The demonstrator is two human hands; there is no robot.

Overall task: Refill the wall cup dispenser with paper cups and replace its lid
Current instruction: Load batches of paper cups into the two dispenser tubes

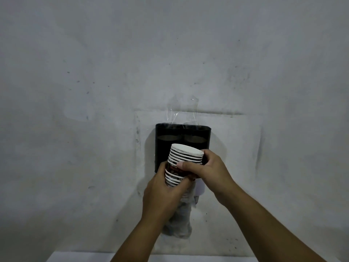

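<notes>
A black two-tube wall cup dispenser (188,132) hangs on the grey wall, its top uncovered and both round openings visible. In front of it I hold a tilted stack of paper cups (181,159), white rims with dark print. My left hand (162,193) grips the lower part of the stack, where a clear plastic sleeve (179,224) hangs down. My right hand (209,167) grips the upper part of the stack, thumb across its side. No lid is in view.
Clear tape or plastic (183,112) sticks up on the wall above the dispenser. A pale surface edge (79,257) runs along the bottom of the view. The wall is stained and bare around the dispenser.
</notes>
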